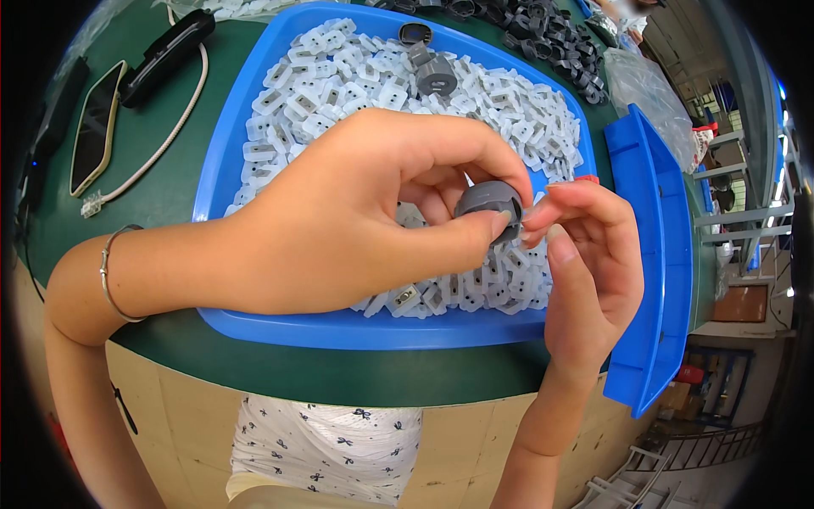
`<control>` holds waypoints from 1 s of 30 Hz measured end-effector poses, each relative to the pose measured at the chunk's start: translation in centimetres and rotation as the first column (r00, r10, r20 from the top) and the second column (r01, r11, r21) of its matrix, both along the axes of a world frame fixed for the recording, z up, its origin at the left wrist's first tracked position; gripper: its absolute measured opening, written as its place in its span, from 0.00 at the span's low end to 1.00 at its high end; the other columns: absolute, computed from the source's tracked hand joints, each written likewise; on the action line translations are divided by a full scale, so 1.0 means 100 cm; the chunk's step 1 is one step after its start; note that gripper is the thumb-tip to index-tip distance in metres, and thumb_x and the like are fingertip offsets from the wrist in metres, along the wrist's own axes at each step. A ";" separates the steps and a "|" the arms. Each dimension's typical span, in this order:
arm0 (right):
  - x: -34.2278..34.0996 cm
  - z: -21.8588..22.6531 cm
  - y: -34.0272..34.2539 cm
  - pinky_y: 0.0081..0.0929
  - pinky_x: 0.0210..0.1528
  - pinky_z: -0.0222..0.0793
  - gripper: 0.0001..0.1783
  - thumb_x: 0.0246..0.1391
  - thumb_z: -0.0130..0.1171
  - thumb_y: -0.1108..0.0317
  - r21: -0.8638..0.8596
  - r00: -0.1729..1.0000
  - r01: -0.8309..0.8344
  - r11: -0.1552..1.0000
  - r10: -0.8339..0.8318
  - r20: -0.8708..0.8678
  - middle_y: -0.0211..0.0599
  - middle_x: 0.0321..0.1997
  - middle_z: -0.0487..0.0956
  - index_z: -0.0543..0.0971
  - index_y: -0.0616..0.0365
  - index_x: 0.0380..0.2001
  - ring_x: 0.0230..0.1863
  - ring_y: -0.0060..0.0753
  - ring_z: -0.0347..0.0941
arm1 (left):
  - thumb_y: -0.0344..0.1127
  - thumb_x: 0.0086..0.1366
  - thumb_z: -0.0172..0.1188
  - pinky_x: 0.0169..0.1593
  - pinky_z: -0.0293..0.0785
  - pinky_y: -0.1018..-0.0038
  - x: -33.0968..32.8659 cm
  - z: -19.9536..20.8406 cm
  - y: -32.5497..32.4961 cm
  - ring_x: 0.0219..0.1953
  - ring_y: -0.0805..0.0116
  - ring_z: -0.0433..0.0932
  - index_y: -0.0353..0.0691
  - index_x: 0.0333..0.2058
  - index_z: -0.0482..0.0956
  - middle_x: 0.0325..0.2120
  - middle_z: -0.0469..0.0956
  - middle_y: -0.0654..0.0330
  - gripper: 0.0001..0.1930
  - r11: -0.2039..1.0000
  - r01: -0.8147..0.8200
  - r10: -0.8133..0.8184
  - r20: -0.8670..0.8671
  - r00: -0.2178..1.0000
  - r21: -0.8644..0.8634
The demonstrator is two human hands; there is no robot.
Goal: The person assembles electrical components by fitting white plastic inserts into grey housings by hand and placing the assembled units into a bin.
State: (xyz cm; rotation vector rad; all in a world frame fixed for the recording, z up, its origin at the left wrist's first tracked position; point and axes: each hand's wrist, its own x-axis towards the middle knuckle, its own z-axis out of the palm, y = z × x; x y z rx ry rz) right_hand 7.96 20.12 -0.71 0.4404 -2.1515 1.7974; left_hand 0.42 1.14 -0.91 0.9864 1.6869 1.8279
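the left hand [365, 208] pinches a dark gray round plastic housing [487, 198] between thumb and curled forefinger, the thumb laid along its near side and the finger bent over the far side. the housing is held up over the blue plastic tray [214, 174], toward the tray's right side, with its recessed face turned to the right hand [598, 267]. that hand's fingers are loosely bent, with a small gap between thumb and fingertips; the fingertips are right beside the recess, but whether they touch its rim or hold some tiny piece cannot be told.

the step in hand looks like two-handed fine work at the recess. to do it well, the left grip should stay firm but light, low on the sides, so that the thumb tip leaves the recess free. keeping the recess facing the right fingers should make a straight approach easier; a tilted one could make a part catch. pressing gently, with the left forefinger as a backstop, would likely keep the smooth housing from turning. working low over the tray seems sensible, though a dropped piece could be lost among the translucent white plastic pieces [292, 75] heaped there.
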 end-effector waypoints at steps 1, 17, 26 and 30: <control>0.000 0.000 0.000 0.23 0.45 0.67 0.15 0.53 0.50 0.83 0.022 1.000 0.014 1.000 -0.014 -0.002 0.39 0.41 0.73 0.70 0.69 0.45 0.42 0.27 0.72 | 0.21 0.59 0.55 0.42 0.77 0.78 -0.001 -0.003 0.000 0.42 0.74 0.74 0.32 0.44 0.73 0.42 0.73 0.58 0.13 1.000 0.001 -0.001 0.001 1.000 0.000; -0.012 0.000 -0.003 0.27 0.33 0.68 0.23 0.37 0.68 0.76 0.599 0.941 0.206 0.774 0.012 -0.338 0.38 0.31 0.74 0.75 0.61 0.41 0.32 0.38 0.71 | 0.27 0.63 0.55 0.40 0.73 0.80 -0.002 -0.002 -0.001 0.38 0.79 0.74 0.38 0.57 0.62 0.35 0.76 0.62 0.24 0.994 0.067 -0.045 0.252 0.967 -0.082; -0.011 0.011 0.066 0.28 0.31 0.65 0.17 0.51 0.59 0.70 0.480 0.362 0.877 0.027 -0.694 -0.622 0.36 0.28 0.72 0.74 0.64 0.44 0.26 0.32 0.67 | 0.31 0.62 0.53 0.54 0.62 0.65 -0.040 -0.010 -0.004 0.48 0.58 0.67 0.37 0.46 0.74 0.42 0.72 0.56 0.13 0.865 -0.498 0.192 -0.879 0.437 -0.058; -0.002 0.006 0.109 0.30 0.37 0.68 0.21 0.56 0.53 0.67 0.482 0.078 0.853 -0.199 -0.865 -0.496 0.40 0.37 0.75 0.70 0.64 0.52 0.31 0.35 0.71 | 0.33 0.62 0.52 0.53 0.62 0.65 -0.060 -0.026 -0.004 0.52 0.58 0.63 0.39 0.47 0.73 0.46 0.70 0.55 0.15 0.828 -0.556 0.091 -0.963 0.254 -0.068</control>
